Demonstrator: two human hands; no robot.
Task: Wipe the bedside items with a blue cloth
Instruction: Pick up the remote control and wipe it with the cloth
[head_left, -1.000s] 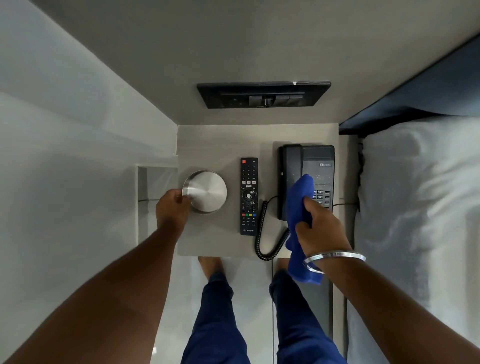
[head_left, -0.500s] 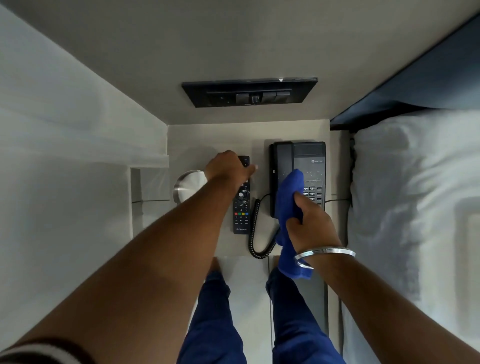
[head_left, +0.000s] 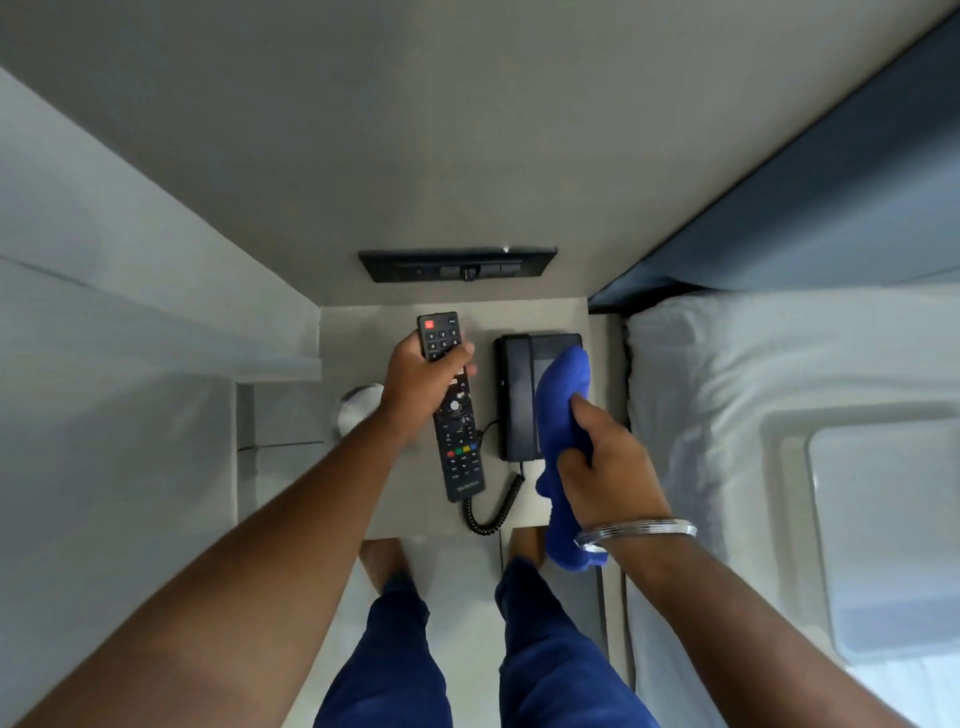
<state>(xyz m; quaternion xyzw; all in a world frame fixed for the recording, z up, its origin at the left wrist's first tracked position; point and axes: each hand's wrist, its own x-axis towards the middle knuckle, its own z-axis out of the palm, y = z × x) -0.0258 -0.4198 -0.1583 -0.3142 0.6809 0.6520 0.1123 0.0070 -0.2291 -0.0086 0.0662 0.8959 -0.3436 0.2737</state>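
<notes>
Taking the black telephone (head_left: 519, 400) as our landmark, we count from nearest to farthest. Closest to us are two legs in blue trousers (head_left: 550, 649) and two bare feet on the floor, below the near edge of the bedside table (head_left: 363, 332). One metal bangle (head_left: 639, 532) rings our right wrist.

Our right hand (head_left: 605, 462) sits at the near right corner of the telephone, fingers curled tight around one blue cloth (head_left: 563, 415). The cloth's upper end lies over the telephone's right part, and its lower end hangs past the table's near edge. One coiled cord (head_left: 493, 512) loops from the telephone's near end toward that edge.

Just left of the telephone, our left hand (head_left: 423, 384) grips one black remote (head_left: 452, 410), fingers wrapped around its upper half; whether it is clear of the table we cannot tell. Farther left, one round metal object (head_left: 358, 408) shows partly behind our left forearm.

To the telephone's right lies one bed with white bedding (head_left: 779, 415). Beyond the telephone, on the wall, is one dark switch panel (head_left: 457, 265).
</notes>
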